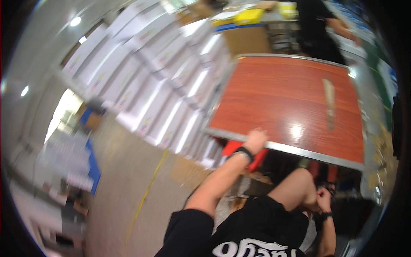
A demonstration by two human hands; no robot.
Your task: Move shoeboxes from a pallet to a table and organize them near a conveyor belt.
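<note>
My left hand (pixel 257 139), with a black band at the wrist, is at the near left edge of a table (pixel 278 98) with a reddish wood-grain top and a metal rim. Its fingers look curled over that rim, though blur softens them. My right hand (pixel 324 199) is low beside my bent knee, below the tabletop's near edge. The fingers there are drawn together by a small dark shape; what they hold, if anything, is too blurred to name. A tan strip (pixel 329 103) lies on the right part of the tabletop.
White boxes (pixel 158 85) are stacked high left of the table. A red object (pixel 231 147) shows beneath its near edge. Beyond the table are a person in black (pixel 317 30) and yellow items (pixel 248 16) above a brown carton. A yellow line (pixel 147 192) crosses the floor.
</note>
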